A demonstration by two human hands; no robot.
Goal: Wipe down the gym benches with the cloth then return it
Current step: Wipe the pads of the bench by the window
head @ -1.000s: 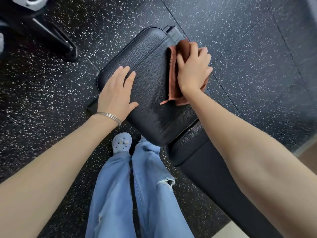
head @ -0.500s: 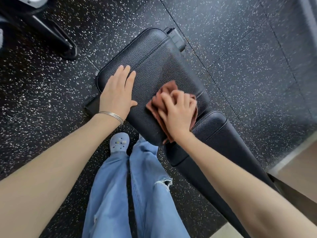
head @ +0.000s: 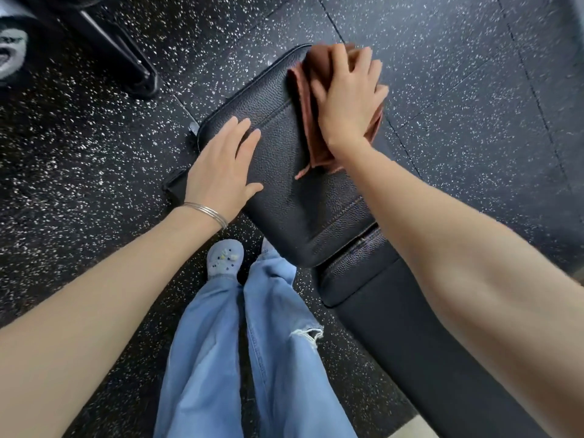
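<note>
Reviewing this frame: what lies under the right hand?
A brown cloth, pressed by the right hand onto the far end of the black seat pad. The cloth's middle and the pad surface beneath it are covered from view.

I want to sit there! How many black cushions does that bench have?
2. The far cushion lies under the brown cloth; the near cushion runs toward the lower right, partly hidden. More may be out of view.
</note>
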